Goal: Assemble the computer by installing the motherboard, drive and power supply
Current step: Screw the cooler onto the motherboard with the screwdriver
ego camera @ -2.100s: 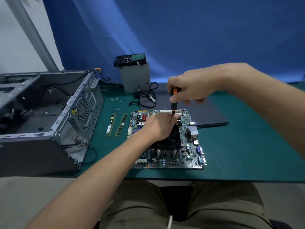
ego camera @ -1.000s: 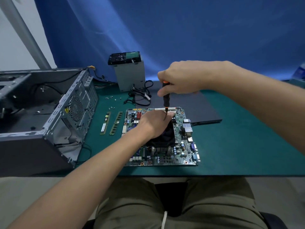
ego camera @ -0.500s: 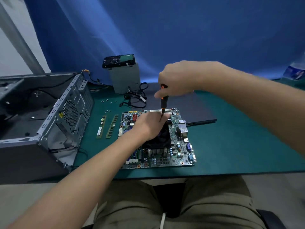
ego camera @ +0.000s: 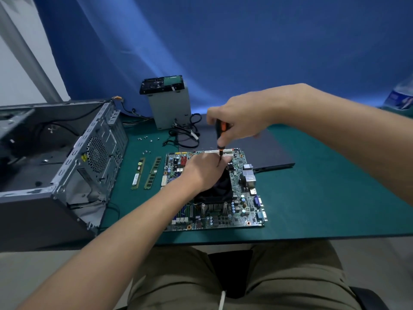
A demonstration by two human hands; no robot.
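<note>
Green mat [ego camera: 312, 198] | R grip [ego camera: 241, 117] round orange screwdriver [ego camera: 221, 130] | L grip [ego camera: 201, 171] prob. pinching its shaft

My green table [ego camera: 324, 209] carries the motherboard [ego camera: 242, 205] at its near edge, two memory sticks [ego camera: 153, 173] beside it, the open case [ego camera: 98, 153] at its left edge, screws [ego camera: 146, 137] farther back.

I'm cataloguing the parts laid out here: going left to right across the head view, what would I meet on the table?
Computer case → first RAM stick → second RAM stick → motherboard → blurred bottle at the far right edge.
</note>
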